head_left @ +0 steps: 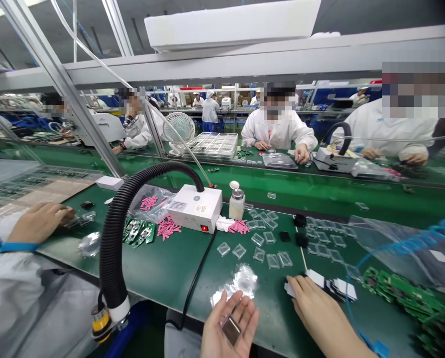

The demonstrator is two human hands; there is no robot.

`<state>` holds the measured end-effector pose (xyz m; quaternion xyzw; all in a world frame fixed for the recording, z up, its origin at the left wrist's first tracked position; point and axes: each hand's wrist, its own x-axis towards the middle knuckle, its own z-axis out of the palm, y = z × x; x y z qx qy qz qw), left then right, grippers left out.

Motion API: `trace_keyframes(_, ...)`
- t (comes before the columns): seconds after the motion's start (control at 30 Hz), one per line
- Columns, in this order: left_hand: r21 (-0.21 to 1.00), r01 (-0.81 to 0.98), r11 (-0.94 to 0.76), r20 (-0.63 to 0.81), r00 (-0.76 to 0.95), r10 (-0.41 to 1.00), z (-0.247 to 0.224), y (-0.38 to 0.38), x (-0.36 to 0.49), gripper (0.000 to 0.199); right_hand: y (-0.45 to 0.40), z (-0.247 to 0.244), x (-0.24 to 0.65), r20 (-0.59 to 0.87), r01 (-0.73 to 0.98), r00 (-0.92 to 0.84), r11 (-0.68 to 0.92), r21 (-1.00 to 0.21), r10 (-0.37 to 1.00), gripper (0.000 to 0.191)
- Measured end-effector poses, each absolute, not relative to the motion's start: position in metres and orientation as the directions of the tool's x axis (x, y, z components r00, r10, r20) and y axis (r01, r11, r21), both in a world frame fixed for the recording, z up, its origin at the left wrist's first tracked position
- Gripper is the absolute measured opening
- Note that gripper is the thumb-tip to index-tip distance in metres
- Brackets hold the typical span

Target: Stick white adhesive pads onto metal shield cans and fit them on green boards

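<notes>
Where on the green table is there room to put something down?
Bare green mat lies between the black ribbed hose and the thin black cable. A smaller patch sits between the crumpled foil and the white cards. It's crowded around the clear plastic cases and the green circuit boards.

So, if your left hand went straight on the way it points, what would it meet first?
Probably the crumpled shiny silver foil just beyond the fingertips of the left hand, though depth is hard to judge here.

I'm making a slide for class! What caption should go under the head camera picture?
A small metal square lies in the left hand while the right hand touches white cards on a green workbench.
</notes>
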<state>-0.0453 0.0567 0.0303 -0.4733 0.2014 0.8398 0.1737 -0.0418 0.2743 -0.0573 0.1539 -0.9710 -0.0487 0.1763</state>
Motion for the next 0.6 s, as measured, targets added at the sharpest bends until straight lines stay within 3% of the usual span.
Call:
trace_keyframes(0.07,0.163,-0.481,-0.861,-0.867,-0.486,0.108,0.028,0.058,-0.045,0.033,0.267,-0.045,-0.049,0.248,-0.253,-0.935,0.967,0.033,-0.253,0.031)
trace_keyframes(0.13,0.173,-0.475,-0.863,-0.855,-0.507,0.108,0.026,0.059,-0.044,0.038,0.257,-0.025,-0.054,0.144,-0.207,-0.973,0.961,-0.184,-0.182,0.027)
trace_keyframes(0.23,0.22,-0.467,-0.857,-0.805,-0.582,0.11,0.024,0.062,-0.04,0.041,0.237,0.005,-0.056,0.013,-0.115,-0.992,0.839,-0.533,-0.127,0.026)
trace_keyframes(0.3,0.23,-0.479,-0.847,-0.768,-0.624,0.144,0.023,0.063,-0.038,0.04,0.221,0.019,-0.054,-0.02,-0.111,-0.986,0.744,-0.659,-0.165,0.029)
trace_keyframes(0.6,0.189,-0.456,-0.87,-0.712,-0.673,0.198,0.019,0.06,-0.034,0.037,0.185,0.029,-0.045,0.099,-0.294,-0.947,0.701,-0.649,-0.306,0.028)
